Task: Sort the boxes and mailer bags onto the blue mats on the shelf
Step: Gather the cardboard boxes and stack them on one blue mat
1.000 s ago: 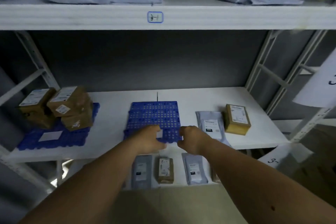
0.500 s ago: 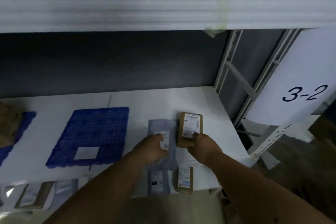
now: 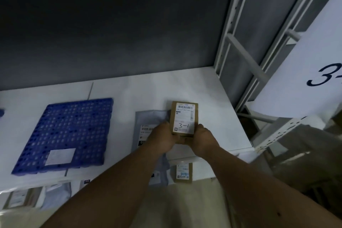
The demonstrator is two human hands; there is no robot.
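A small brown box [image 3: 184,119] is held between both hands at the right part of the white shelf [image 3: 212,98]. The left hand [image 3: 160,139] is curled round the box's near left corner, and the right hand [image 3: 203,141] is curled round its near right corner, so the box is gripped from both sides at its near end. The box's long axis runs away from the person, toward the back of the shelf, with its white label facing up and "3-1" handwritten on it. It juts out forward past the fingers. Whether it is lifted clear of the shelf or resting on it cannot be told.

A grey mailer bag [image 3: 148,127] lies flat just left of the box, partly covered by the left hand. The blue mat [image 3: 66,131] lies well to the left of both hands, beyond the bag, bare but for a white label near its front edge. A move to that mat would probably be a sideways carry leftward, passing over the bag.
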